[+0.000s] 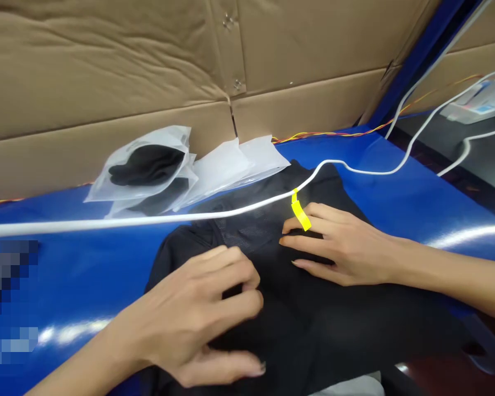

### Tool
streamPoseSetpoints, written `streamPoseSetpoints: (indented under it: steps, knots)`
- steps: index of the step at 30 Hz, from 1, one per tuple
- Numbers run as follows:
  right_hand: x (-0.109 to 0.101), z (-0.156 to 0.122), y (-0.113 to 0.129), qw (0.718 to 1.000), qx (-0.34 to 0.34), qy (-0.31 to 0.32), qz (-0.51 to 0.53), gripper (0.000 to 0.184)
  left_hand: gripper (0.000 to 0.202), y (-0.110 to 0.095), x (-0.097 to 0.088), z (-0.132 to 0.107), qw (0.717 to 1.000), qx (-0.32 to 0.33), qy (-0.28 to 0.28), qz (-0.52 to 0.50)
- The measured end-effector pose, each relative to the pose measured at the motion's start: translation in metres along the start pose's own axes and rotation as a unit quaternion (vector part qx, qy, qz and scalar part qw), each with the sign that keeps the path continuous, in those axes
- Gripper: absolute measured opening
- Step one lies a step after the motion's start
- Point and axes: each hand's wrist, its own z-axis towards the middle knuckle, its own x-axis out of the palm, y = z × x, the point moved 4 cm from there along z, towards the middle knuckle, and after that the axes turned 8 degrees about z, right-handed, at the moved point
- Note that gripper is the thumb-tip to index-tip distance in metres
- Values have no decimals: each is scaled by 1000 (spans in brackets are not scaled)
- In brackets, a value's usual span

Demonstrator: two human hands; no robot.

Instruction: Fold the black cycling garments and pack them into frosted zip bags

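The fingers (pixel 241 269) of the left hand (pixel 190 313) are curled and bunched together, their tips pressed into the cloth, with the thumb (pixel 226 367) lying apart below them; whether they pinch a fold cannot be told. The fingers (pixel 309 237) of the right hand (pixel 350 250) are slightly spread and lie flat on the cloth, with the thumb (pixel 313 269) set apart and no pinch showing.

Under both hands lies a black mesh garment (pixel 256 231), spread in loose folds. A narrow yellow tag (pixel 301 213) stands out on it, touching the right index finger; any marks on it are too small to read.

Beyond the garment, a clear plastic bag (pixel 146 168) holds something black, with flat white translucent bags (pixel 231 165) beside it, overlapping it and touching the garment's far edge. No printing can be read on them.

All of this rests on a glossy blue table (pixel 82 269). A thick white cable (pixel 148 221) crosses above the garment, and twisted orange-and-yellow wires (pixel 334 133) run along the far edge, in front of a cardboard wall (pixel 107 71). At the upper right sits a plastic container (pixel 478 102) with a blue-marked label — unreadable at this size. A pixelated patch (pixel 8 300) hides part of the left side.
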Motion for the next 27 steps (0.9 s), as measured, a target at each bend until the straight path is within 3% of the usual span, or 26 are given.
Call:
streamPoseSetpoints:
  steps: [2, 6, 9, 13, 18, 21, 24, 27]
  knots:
    - [-1, -1, 1, 999, -6, 13, 38, 25, 47, -3, 7, -1, 997, 17, 63, -37]
    - [-2, -4, 13, 985, -48, 61, 156, 43, 65, -1, 12, -2, 991, -8, 115, -64]
    - [-4, -5, 24, 974, -69, 82, 200, 50, 60, -2, 9, -2, 988, -14, 126, -90]
    - [-4, -6, 33, 958, -62, 170, 223, 60, 37, 1, 4, -1, 982, -29, 124, -143]
    - [-7, -5, 32, 952, -34, 213, 217, 35, 25, 7, 4, 0, 974, -30, 94, -204]
    - [-8, -5, 29, 940, -20, 218, 262, 22, 29, 6, 4, -1, 971, -19, 105, -214]
    - [-9, -4, 24, 926, -4, 211, 312, 21, 40, 0, 4, -2, 975, 6, 127, -182]
    - [-10, -1, 19, 914, -1, 209, 348, 20, 32, -4, 5, -3, 978, 12, 140, -156]
